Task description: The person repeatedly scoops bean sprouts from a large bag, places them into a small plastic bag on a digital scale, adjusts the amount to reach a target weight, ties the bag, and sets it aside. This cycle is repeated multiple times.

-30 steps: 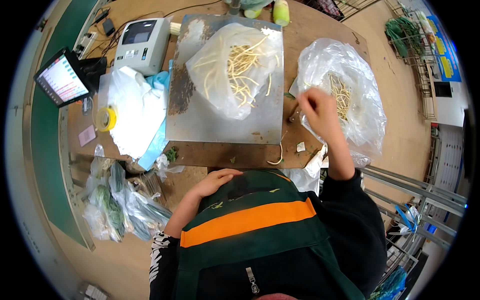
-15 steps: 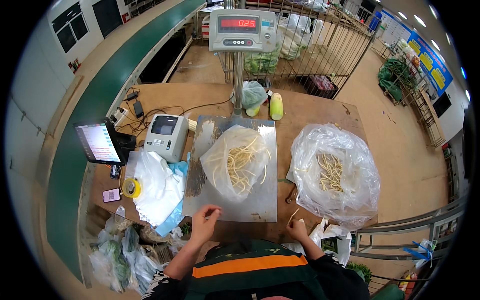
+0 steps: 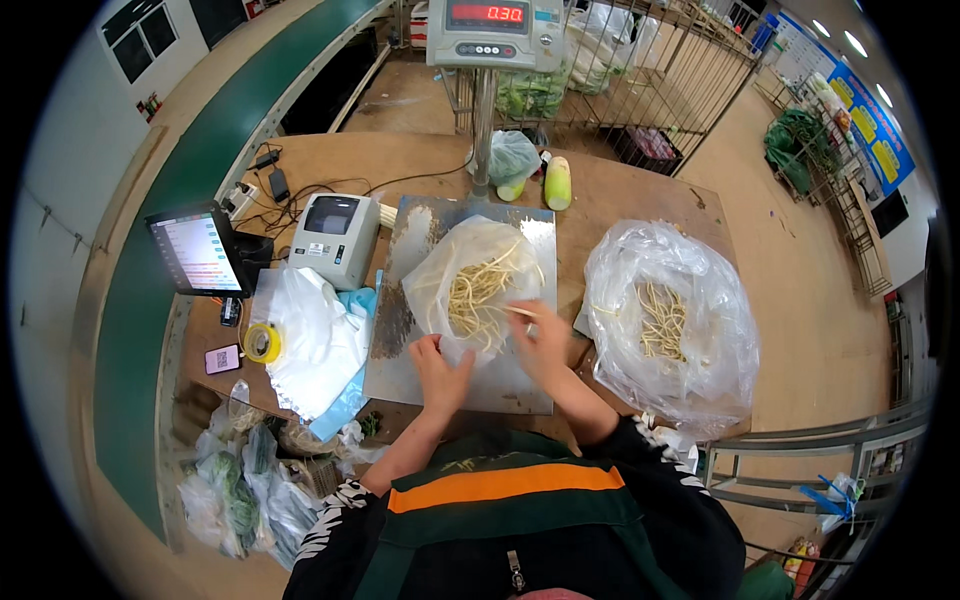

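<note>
A clear plastic bag [image 3: 428, 275] of thin, pale yellow root-like stems [image 3: 478, 290] sits on the metal plate of a scale [image 3: 395, 375]. My left hand [image 3: 442, 375] is at the bag's near side, fingers and thumb on the plastic. Over the bag's right edge, my right hand [image 3: 540, 345] pinches a pale stem [image 3: 518, 311], its tip pointing at the pile inside. To the right lies a larger clear bag [image 3: 715, 330], its mouth spread wide around more such stems [image 3: 662, 320]. The scale's display head [image 3: 495, 35] stands on a post behind the plate, lit red.
Left of the plate are a label printer [image 3: 331, 240], a screen [image 3: 195, 250], stacked plastic bags [image 3: 310, 365], yellow tape [image 3: 262, 343] and a phone [image 3: 223, 359]. Pale green gourd-like vegetables [image 3: 558, 184] lie behind. Bagged greens [image 3: 240, 500] sit below left; a wire cage [image 3: 640, 80] stands beyond the table.
Both hands have moved forward to the small bag; my right hand brought the stem across from near the large bag. The red reading has changed, and the view has shifted slightly.
</note>
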{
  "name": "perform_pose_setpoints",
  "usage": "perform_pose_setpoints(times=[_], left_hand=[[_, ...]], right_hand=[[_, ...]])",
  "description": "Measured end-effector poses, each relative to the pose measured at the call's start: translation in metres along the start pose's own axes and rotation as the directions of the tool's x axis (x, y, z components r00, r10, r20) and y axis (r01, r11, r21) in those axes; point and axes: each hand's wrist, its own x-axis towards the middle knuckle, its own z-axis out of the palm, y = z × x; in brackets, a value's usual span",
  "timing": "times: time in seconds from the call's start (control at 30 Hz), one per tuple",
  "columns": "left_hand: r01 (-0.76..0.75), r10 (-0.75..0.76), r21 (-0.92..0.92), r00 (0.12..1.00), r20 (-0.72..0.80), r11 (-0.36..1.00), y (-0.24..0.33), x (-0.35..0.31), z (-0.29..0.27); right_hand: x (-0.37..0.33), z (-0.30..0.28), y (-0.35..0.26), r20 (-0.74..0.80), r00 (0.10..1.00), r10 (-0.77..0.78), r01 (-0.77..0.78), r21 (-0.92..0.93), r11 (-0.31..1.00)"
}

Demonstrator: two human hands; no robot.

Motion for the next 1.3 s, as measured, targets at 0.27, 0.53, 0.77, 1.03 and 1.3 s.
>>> perform_pose_setpoints(times=[0.27,0.53,0.77,1.03,1.3], left_hand=[[0.187,-0.187,-0.300,0.982,0.029,0.935,-0.025,0.011,-0.004],[0.317,-0.262,-0.878,0.937,0.231,0.358,0.006,0.036,-0.062],[0.243,0.064,-0.922,0.960,0.274,0.303,0.113,0.057,-0.124],[0.162,0.145,-0.676,0.916,0.374,0.719,0.090,0.010,-0.076],[-0.708,0.495,0.182,0.631,0.597,0.682,0.058,-0.011,0.011]], right_hand=[[0.044,0.007,0.052,-0.058,0.989,-0.134,0.082,-0.536,0.840],[0.127,-0.056,0.071,-0.065,0.971,-0.231,0.136,-0.643,0.754],[0.122,-0.084,0.003,-0.104,0.964,0.244,-0.259,-0.164,0.952],[-0.010,-0.060,-0.003,0.094,0.765,0.638,-0.628,0.330,0.705],[-0.050,-0.096,-0.027,0.229,0.934,0.275,-0.166,-0.404,0.899]])
